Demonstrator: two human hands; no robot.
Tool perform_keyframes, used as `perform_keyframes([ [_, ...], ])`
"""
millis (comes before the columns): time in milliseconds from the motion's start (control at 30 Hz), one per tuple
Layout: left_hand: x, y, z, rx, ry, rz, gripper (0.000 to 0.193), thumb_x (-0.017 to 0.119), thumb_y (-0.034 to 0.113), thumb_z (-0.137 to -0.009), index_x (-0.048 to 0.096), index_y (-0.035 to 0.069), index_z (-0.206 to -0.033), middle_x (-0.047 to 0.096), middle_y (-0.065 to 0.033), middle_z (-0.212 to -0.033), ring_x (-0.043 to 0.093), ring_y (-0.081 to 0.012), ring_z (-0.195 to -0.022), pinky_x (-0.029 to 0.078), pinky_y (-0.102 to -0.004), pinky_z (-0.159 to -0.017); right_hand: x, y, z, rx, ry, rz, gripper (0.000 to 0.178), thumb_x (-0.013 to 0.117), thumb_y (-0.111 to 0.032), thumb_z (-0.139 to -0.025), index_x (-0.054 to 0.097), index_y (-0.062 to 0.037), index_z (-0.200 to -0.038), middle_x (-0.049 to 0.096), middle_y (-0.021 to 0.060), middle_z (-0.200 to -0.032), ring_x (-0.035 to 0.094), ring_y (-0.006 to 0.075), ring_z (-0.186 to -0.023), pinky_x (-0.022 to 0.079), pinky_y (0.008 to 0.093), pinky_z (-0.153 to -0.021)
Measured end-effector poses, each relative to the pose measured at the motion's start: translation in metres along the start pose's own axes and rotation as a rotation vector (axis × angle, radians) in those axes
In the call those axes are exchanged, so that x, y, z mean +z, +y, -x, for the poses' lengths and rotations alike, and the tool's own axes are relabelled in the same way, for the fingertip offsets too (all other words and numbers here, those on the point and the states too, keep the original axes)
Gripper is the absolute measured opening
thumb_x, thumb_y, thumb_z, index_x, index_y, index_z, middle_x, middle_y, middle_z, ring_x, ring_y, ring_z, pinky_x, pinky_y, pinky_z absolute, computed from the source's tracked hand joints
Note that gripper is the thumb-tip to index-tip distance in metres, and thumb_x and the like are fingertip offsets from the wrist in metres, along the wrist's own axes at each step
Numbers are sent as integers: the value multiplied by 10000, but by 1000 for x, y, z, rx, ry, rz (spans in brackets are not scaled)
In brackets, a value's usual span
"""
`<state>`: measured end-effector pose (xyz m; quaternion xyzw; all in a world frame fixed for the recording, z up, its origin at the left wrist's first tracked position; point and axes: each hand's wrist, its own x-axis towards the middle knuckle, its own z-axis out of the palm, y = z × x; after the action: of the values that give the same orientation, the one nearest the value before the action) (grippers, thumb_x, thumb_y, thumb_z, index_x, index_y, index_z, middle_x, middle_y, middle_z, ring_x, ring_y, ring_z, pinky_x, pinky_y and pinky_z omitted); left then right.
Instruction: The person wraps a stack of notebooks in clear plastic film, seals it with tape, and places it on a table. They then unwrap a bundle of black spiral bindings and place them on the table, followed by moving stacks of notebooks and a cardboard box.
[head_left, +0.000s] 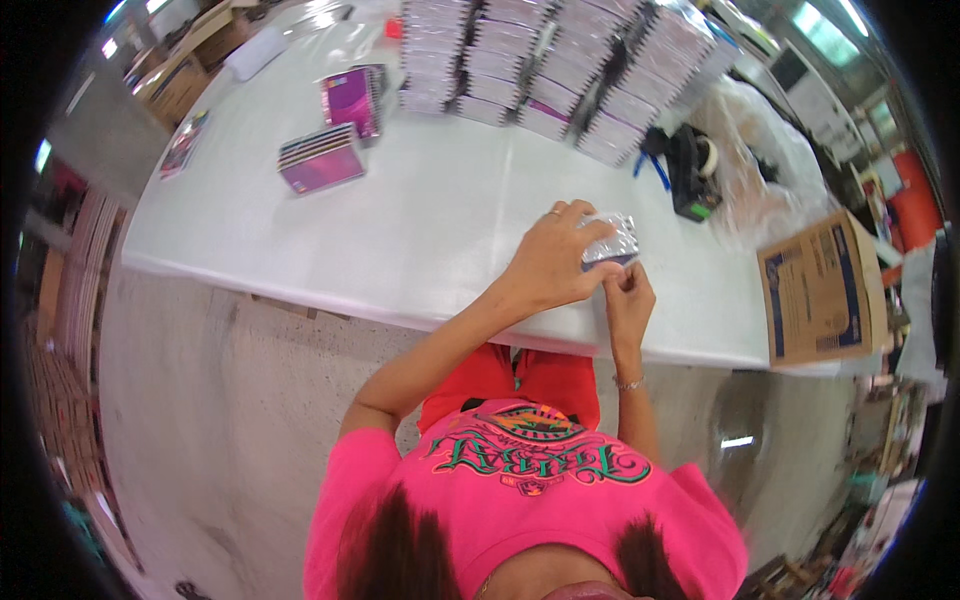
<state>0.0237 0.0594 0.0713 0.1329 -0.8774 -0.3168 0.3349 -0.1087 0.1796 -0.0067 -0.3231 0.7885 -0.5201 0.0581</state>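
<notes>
Film-wrapped notebook pack [624,243] gripped near the front edge of the white table [430,250]

The left hand [552,258] clasps its left side; the right hand [631,303] meets its near corner, pinching or merely touching, I cannot tell which. Dark-blue printed panels mark the cardboard box [812,295]; ornate lettering crosses the pink T-shirt [540,505]. A black tape dispenser [690,178] holds a pale roll [709,158].

Near the worktop's [420,225] front edge, the left hand [553,258] partly hides a wrapped packet [621,238]; spiral-bound stacks [500,65] are cropped above.
</notes>
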Motion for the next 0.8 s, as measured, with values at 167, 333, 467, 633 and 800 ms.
perform_keyframes([
  [167,6,-9,-16,-90,-142,-172,698,776,385,-691,553,32,-1251,609,-175,-1136,571,-371,-1073,474,-432,-915,2,13,19,-66,-62,234,290,768,-168,-789,527,-12,-741,542,40,-629,485,132,-589,412,310,-565],
  [333,-25,-3,-13,-75,-185,-121,658,763,331,-701,559,33,-1250,607,-157,-1193,587,-330,-1089,466,-431,-933,0,31,12,-112,-59,17,263,742,-168,-825,554,3,-757,546,49,-654,469,131,-602,407,293,-582],
  [467,-91,-10,14,-59,-83,-88,647,783,194,-654,563,51,-1245,595,-149,-1236,566,-314,-1149,433,-411,-990,-6,38,8,-62,-85,-42,235,703,-148,-860,558,8,-760,523,50,-659,441,122,-617,398,282,-588],
  [633,-153,-26,71,-65,-7,-487,622,770,125,-658,559,88,-1242,564,-124,-1268,476,-308,-1253,364,-449,-1055,-2,28,8,-103,-138,80,233,700,-181,-857,567,-8,-775,537,65,-655,484,158,-610,418,305,-593],
  [800,-167,-62,110,-256,-214,-586,657,792,168,-684,529,101,-1282,533,-109,-1306,447,-319,-1275,341,-468,-1070,4,16,8,-113,-144,248,232,696,-226,-852,578,-42,-774,566,85,-669,532,220,-605,433,332,-586],
])
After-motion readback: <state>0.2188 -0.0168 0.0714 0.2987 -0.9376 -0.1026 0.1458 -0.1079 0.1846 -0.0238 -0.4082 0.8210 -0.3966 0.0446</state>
